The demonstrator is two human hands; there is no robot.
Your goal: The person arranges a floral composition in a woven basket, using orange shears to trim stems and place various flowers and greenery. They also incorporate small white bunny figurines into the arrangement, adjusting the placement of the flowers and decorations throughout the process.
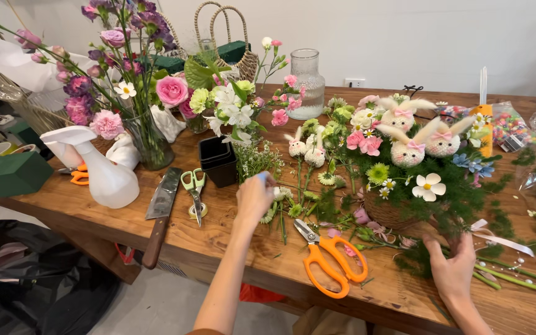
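My left hand (254, 197) reaches over the wooden table (231, 248), fingers closed around a small pale blue item among loose flower stems (293, 208). My right hand (451, 263) rests on the table against the lower edge of a flower arrangement (417, 167). That arrangement is a woven basket filled with greenery, pink and white blooms and three plush bunnies with pink bows. Orange-handled scissors (330, 260) lie between my hands. Two small bunny picks (305, 147) stand on stems just beyond my left hand.
Green-handled scissors (193, 189), a cleaver (159, 214), a white spray bottle (103, 170) and a black square pot (218, 161) sit to the left. A vase of pink and purple flowers (147, 136), a glass jar (308, 84), a wicker bag (234, 49) and green foam blocks (13, 174) stand behind.
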